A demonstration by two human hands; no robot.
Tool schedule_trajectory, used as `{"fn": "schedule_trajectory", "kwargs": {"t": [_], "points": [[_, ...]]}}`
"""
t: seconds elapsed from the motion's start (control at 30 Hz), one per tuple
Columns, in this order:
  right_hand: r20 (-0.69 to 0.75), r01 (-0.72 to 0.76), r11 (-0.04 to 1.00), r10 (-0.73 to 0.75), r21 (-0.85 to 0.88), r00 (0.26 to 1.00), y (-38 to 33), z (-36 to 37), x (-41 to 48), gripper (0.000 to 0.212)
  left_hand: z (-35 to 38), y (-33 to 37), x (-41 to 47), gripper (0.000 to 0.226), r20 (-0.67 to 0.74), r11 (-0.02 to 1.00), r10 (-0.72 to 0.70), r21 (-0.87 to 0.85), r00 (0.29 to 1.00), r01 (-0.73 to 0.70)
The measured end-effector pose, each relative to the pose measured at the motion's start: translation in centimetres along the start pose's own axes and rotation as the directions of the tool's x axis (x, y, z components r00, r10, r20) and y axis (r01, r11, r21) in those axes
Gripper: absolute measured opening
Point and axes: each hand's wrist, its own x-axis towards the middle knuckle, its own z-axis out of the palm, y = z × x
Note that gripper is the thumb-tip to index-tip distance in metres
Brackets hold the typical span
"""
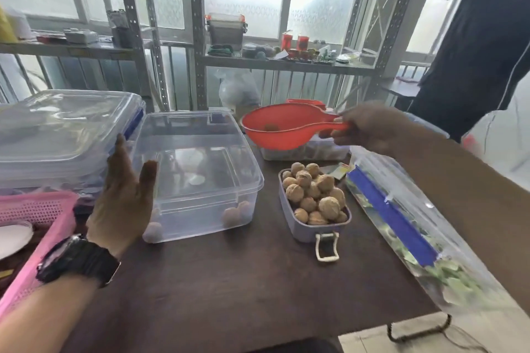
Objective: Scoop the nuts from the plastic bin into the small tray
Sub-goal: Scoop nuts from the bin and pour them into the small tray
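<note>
The right hand (370,127) grips the red scoop (276,137) at twelve o'clock of the small tray (301,231); the left hand (123,200) shows a flat, empty grip.

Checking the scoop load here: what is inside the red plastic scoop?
One brown nut shows inside the red plastic scoop, held by the right hand. The scoop's near wall covers the bowl's bottom, so any nuts lower down cannot be seen.
</note>
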Motion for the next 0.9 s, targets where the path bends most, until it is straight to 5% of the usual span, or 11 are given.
{"fn": "schedule_trajectory", "kwargs": {"t": [0.27, 0.4, 0.67, 0.9], "points": [[-0.182, 0.162, 0.907, -0.248, -0.389, 0.951, 3.7, -7.1, -2.6, 0.019, 0.4, 0.4, -0.2, 0.074, -0.092, 0.998, 0.006, 0.056, 0.996, -0.001], [-0.168, 0.269, 0.801, -0.413, -0.535, 0.895, 5.2, -7.9, -2.4, 0.021, 1.2, 3.4, -1.6, 0.069, -0.171, 0.965, 0.183, 0.219, 0.968, -0.143], [-0.054, 0.415, 0.536, -0.656, -0.735, 0.753, 5.8, -7.1, -2.9, 0.025, 5.9, 10.6, -4.8, 0.065, 0.094, 0.857, 0.454, 0.228, 0.886, -0.463], [0.043, 0.437, 0.354, -0.734, -0.827, 0.678, 6.0, -6.5, -3.9, 0.024, 7.9, 10.5, -5.9, 0.066, 0.169, 0.863, 0.438, 0.197, 0.883, -0.466]]}}
